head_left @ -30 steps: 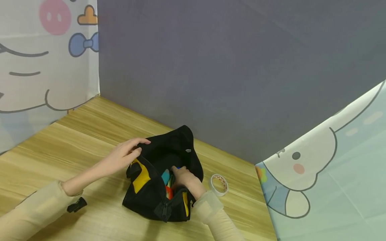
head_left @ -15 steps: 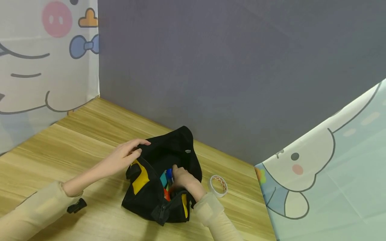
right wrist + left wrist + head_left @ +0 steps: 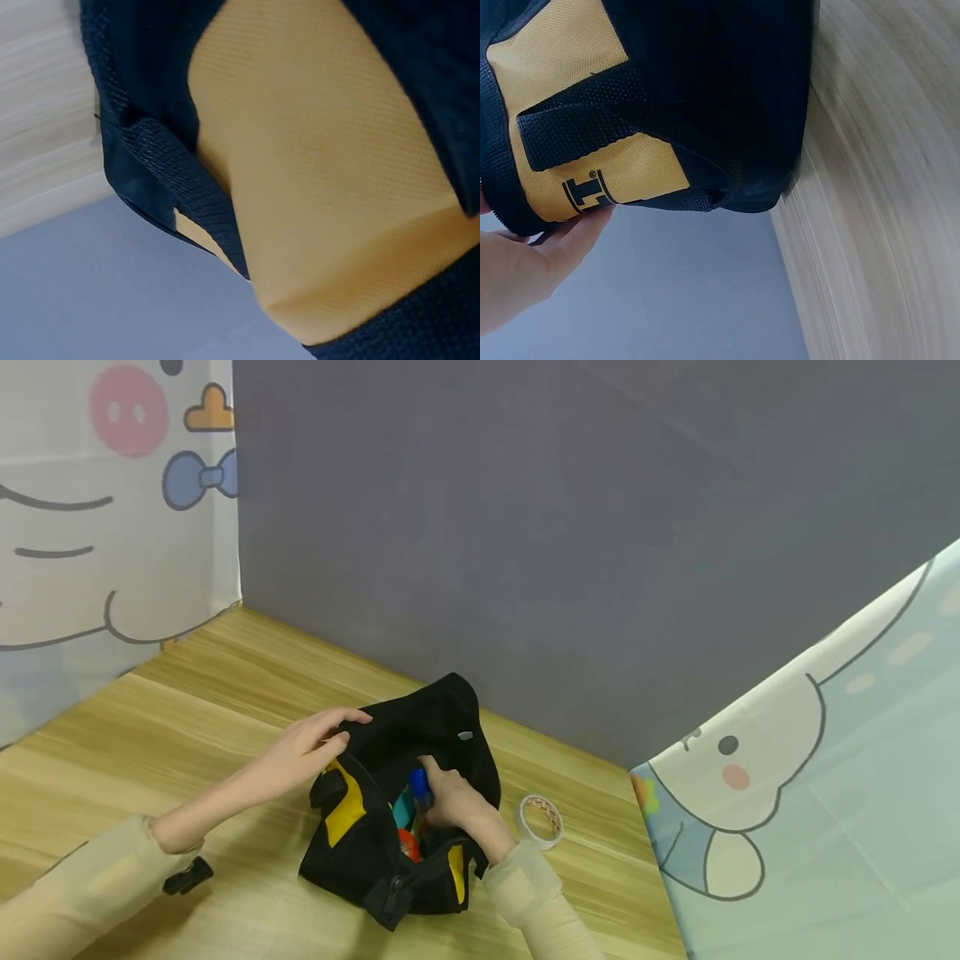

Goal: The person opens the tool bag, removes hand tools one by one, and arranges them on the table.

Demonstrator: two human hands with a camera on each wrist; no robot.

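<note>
Bag (image 3: pixel 345 860) is held by left grip (image 3: pixel 311 747); right grip (image 3: pixel 453 797) dips inside, clasping blue object (image 3: pixel 420 786).

passage: down into open bag (image 3: pixel 337 868) | blocks: right fingers (image 3: pixel 442 781) inside, left fingers (image 3: pixel 341 716) at its left

A small screened-off space, seemingly a booth, is shown. A wood-grain surface (image 3: pixel 247 693) is seen beneath the left hand (image 3: pixel 303 747) and the right hand (image 3: pixel 453 800). It is bounded beyond them by a plain grey panel (image 3: pixel 525 568), and on their left and right by a cartoon-printed left sheet (image 3: pixel 60 585) and right sheet (image 3: pixel 847 827). The wider building cannot be identified.
</note>
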